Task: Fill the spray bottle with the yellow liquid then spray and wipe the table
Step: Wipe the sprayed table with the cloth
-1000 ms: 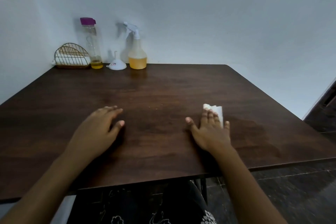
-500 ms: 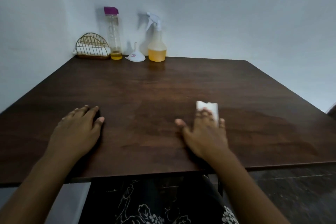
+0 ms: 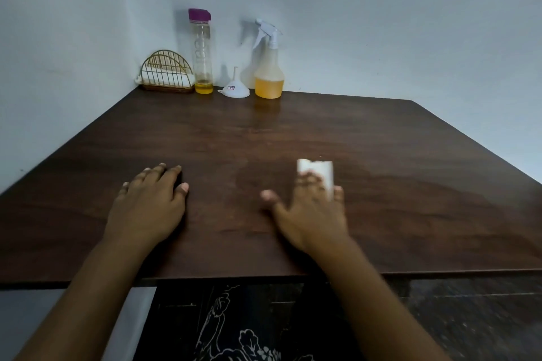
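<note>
My right hand [image 3: 311, 214] lies flat with straight fingers on a folded white tissue [image 3: 318, 171], pressing it onto the dark wooden table [image 3: 293, 132]; the hand is blurred. A damp streak spreads over the table to the right of the tissue. Flat on the table to the left rests my left hand [image 3: 146, 208], holding nothing. At the far edge against the wall stands the spray bottle [image 3: 268, 67], white trigger on top, yellow liquid in its lower part. Left of it is a clear bottle [image 3: 201, 53] with a purple cap and a little yellow liquid at the bottom.
A small white funnel [image 3: 235, 88] sits upside down between the two bottles. A gold wire holder [image 3: 166, 73] with white tissues stands in the back left corner. Walls close the table at the back and left. The table's near edge runs over my lap.
My right hand has slid the tissue left across the table, leaving a wet trail on the right. My left hand stays flat on the table. The camera view has shifted.
</note>
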